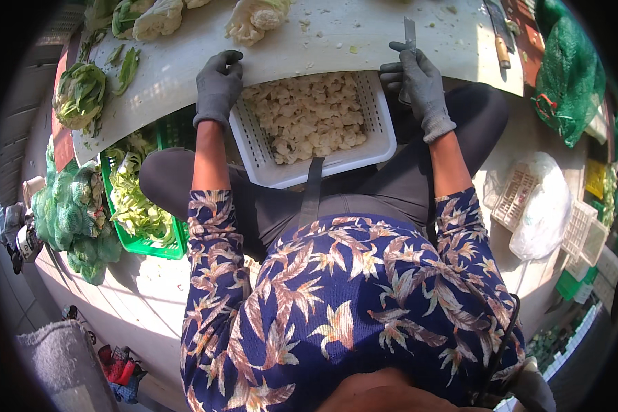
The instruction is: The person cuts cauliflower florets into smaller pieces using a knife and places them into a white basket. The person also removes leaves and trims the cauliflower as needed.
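My left hand (219, 85), in a grey work glove, is at the near edge of the white tabletop (319, 49). Its fingers are loosely curled, a gap shows between thumb and forefinger, and nothing is seen in it. My right hand (421, 77), gloved alike, grips a knife (410, 32) whose flat blade points away from me over the table. Part of the knife is hidden by the fingers. Between my hands, a white perforated plastic basket (316, 172) full of cut cauliflower florets (311, 116) sits at my lap, its far side under the table edge. Beyond lies a cauliflower head (257, 20).
More cauliflower (158, 19) and a leafy head (81, 95) lie at left. A green crate (149, 250) of trimmings stands beside my knee, near green mesh sacks (64, 198). A wooden-handled knife (501, 51) rests at right, by a green mesh bag (569, 82).
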Tool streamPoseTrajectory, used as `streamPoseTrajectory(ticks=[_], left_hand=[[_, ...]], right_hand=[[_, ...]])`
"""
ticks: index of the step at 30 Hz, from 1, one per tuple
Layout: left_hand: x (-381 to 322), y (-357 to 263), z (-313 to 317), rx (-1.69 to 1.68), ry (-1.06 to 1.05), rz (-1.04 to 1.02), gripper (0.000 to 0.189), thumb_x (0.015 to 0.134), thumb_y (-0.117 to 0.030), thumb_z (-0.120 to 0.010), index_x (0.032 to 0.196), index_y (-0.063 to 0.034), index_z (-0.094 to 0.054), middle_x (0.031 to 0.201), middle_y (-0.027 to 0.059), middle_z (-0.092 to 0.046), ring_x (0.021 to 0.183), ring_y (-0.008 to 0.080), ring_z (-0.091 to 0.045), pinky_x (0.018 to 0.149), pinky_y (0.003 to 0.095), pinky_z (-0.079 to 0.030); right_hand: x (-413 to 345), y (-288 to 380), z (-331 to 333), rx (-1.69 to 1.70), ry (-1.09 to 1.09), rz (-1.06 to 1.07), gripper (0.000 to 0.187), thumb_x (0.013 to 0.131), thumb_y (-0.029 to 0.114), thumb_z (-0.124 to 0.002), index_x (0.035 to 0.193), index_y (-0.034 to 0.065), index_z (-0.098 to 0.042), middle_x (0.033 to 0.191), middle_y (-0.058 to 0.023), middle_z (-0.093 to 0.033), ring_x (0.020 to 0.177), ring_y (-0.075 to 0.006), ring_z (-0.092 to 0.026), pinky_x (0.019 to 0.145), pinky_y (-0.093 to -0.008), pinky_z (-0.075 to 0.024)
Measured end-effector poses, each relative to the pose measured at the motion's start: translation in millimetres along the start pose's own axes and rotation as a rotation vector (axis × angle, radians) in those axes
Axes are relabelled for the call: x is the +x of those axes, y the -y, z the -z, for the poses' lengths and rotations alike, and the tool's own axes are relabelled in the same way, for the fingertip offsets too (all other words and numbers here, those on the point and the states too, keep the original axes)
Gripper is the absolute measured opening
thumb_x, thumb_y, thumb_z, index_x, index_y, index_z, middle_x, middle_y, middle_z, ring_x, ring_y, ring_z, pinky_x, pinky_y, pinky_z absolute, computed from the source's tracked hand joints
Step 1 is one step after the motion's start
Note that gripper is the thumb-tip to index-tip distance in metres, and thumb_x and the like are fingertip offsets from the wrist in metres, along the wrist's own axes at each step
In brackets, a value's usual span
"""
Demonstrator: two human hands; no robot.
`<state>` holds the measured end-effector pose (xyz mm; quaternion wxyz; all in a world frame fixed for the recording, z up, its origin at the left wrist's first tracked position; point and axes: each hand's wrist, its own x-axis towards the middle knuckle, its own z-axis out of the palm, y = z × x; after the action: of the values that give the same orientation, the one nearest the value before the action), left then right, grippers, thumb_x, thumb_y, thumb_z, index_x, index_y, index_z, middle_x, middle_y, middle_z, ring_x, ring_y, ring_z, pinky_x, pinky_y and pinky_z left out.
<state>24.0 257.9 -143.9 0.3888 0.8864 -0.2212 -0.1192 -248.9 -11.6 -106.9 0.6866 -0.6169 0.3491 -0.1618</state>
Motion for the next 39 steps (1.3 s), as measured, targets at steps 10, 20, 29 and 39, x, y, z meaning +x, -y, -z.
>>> streamPoseTrajectory(ticks=[10,20,29,39], left_hand=[[-80,-70,-69,-0.022,-0.172,-0.335,0.033,0.092,-0.018,-0.065,0.123,-0.0067,-0.067,0.117,0.0147,-0.067,0.096,0.0282,-0.068,0.085,0.0380,-0.054],[47,-22,-17,-0.685,0.088,0.196,0.085,0.084,-0.027,-0.078,0.151,0.0008,-0.035,0.127,0.0222,-0.064,0.099,0.0319,-0.068,0.089,0.0397,-0.055],[29,-47,-56,-0.435,-0.309,0.134,0.108,0.068,-0.032,-0.092,0.153,-0.0036,-0.032,0.140,0.0233,-0.049,0.125,0.0384,-0.056,0.105,0.0431,-0.049],[15,-79,-54,-0.304,-0.394,0.195,0.088,0.076,-0.031,-0.084,0.146,-0.0043,-0.038,0.124,0.0227,-0.060,0.115,0.0424,-0.061,0.098,0.0478,-0.050]], right_hand=[[70,5,-93,0.337,0.083,0.043,0.037,0.106,0.032,-0.053,0.126,0.0023,-0.061,0.106,-0.0120,-0.068,0.092,-0.0182,-0.070,0.081,-0.0298,-0.0575],[42,25,-143,-0.878,0.206,0.657,0.026,0.098,0.026,-0.052,0.100,0.0013,-0.062,0.087,-0.0242,-0.069,0.082,-0.0423,-0.069,0.076,-0.0526,-0.0515],[79,58,-165,-1.476,0.349,0.801,0.024,0.093,0.012,-0.046,0.107,0.0002,-0.062,0.096,-0.0254,-0.072,0.092,-0.0418,-0.071,0.080,-0.0508,-0.0553],[75,74,-176,-1.706,0.399,0.761,0.025,0.093,0.012,-0.048,0.102,0.0011,-0.068,0.095,-0.0245,-0.072,0.089,-0.0413,-0.071,0.078,-0.0499,-0.0555]])
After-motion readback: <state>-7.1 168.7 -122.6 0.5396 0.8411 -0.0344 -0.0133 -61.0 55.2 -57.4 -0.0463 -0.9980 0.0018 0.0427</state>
